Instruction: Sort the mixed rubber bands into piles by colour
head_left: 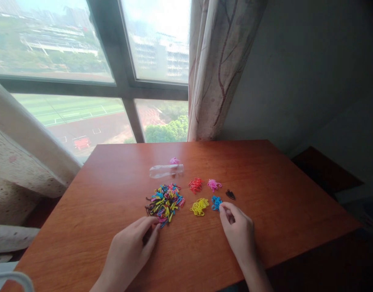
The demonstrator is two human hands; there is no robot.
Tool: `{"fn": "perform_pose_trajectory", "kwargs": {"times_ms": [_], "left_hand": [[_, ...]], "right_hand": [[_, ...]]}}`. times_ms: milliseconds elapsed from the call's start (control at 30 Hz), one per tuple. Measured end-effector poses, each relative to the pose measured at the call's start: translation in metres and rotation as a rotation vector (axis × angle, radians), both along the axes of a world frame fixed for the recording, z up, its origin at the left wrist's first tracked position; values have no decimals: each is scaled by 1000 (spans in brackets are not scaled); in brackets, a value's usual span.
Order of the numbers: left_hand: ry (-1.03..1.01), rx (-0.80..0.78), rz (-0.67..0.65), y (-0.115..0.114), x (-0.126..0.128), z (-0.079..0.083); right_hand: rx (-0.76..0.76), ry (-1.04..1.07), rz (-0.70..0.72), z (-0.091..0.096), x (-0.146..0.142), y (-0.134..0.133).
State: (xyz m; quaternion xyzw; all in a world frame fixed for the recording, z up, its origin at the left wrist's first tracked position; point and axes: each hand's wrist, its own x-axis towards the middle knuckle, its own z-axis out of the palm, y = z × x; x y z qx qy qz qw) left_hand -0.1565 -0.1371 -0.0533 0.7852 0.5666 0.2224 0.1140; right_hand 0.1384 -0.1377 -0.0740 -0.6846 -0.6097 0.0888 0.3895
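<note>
A mixed heap of small coloured rubber bands (pixel 164 201) lies on the wooden table. My left hand (pixel 133 245) is at its near edge, thumb and forefinger closed around pink and blue bands there. Further right, my right hand (pixel 238 229) has its thumb and forefinger pinched together at the edge of a small blue pile (pixel 216 202); whatever is between those fingertips is hidden. Around it are single-colour piles: yellow bands (pixel 199 207), red bands (pixel 195 185), pink bands (pixel 214 185) and a few black bands (pixel 230 194).
Behind the heap, a clear plastic tube-like container (pixel 164 171) lies on its side, with a pink-purple item (pixel 174 161) just beyond it. The table (pixel 283 211) stands against a window (pixel 122 89) with curtains (pixel 215 69). A pale curved bar (pixel 16 275) shows at the lower left.
</note>
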Motion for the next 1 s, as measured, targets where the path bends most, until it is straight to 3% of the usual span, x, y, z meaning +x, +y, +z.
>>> {"fn": "perform_pose_trajectory", "kwargs": {"times_ms": [200, 500, 1000], "left_hand": [[35, 12, -17, -1, 3, 1], [79, -8, -34, 0, 4, -3], [-38, 15, -71, 1, 3, -7]], "right_hand": [[-35, 71, 179, 6, -34, -7], [-86, -7, 377, 9, -86, -15], [-127, -49, 430, 8, -89, -17]]}}
